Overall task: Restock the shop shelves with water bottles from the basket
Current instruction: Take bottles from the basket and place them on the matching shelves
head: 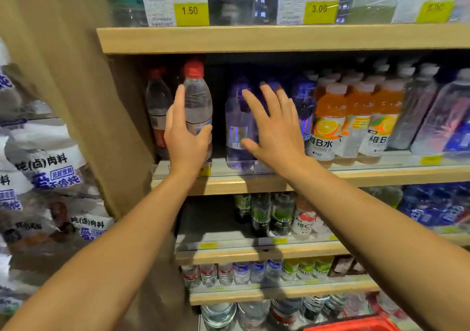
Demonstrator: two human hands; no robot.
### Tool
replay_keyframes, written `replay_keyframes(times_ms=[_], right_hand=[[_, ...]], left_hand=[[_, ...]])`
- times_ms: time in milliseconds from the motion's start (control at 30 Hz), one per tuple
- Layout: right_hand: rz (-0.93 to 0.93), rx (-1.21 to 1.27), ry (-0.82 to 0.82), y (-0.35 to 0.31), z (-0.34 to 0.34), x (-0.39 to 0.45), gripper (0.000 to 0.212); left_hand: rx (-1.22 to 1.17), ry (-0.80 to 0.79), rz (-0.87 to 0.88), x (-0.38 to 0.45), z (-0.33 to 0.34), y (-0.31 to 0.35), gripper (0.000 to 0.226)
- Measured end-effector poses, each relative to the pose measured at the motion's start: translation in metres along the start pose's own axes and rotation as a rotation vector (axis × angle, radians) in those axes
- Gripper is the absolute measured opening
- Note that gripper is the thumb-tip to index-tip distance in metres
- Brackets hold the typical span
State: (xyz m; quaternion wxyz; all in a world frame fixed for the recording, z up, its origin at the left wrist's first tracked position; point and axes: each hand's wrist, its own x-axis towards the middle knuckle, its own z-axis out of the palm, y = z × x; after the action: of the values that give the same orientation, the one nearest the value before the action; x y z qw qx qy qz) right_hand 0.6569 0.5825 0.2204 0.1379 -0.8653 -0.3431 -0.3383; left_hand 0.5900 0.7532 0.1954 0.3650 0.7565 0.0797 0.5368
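Head view shows a clear water bottle (197, 101) with a red cap standing upright at the left end of the middle wooden shelf (254, 184), just in front of another red-capped bottle (157, 109). The left hand (184, 137) wraps it low down, thumb on the right side and fingers up the left, the grip curled round the bottle. To its right stand purple-labelled bottles (239, 127), then orange drink bottles (328, 124). The right hand (274, 127) hovers before the purple ones, fingers spread and straight, holding nothing. Yellow price tags (190, 12) line the shelf above. A red basket's rim (351, 324) shows at the bottom edge. Both forearms reach up from below.
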Motion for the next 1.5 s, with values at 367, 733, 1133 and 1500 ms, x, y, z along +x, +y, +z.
replay_keyframes(times_ms=[367,733,1133,1500], right_hand=[[-0.054,0.004,0.003,0.009,0.019,0.01,0.091],[-0.136,0.079,0.086,0.001,0.019,0.027,0.091],[-0.186,0.074,0.105,0.01,0.023,0.024,0.091],[-0.197,0.101,0.066,0.012,0.017,0.004,0.092]], left_hand=[[0.337,-0.096,-0.322,0.02,0.014,-0.018,0.045],[1.012,-0.28,-0.057,0.014,0.007,-0.029,0.057],[1.189,-0.342,-0.134,0.033,0.021,-0.038,0.101],[1.122,-0.297,-0.181,0.021,0.023,-0.037,0.079]])
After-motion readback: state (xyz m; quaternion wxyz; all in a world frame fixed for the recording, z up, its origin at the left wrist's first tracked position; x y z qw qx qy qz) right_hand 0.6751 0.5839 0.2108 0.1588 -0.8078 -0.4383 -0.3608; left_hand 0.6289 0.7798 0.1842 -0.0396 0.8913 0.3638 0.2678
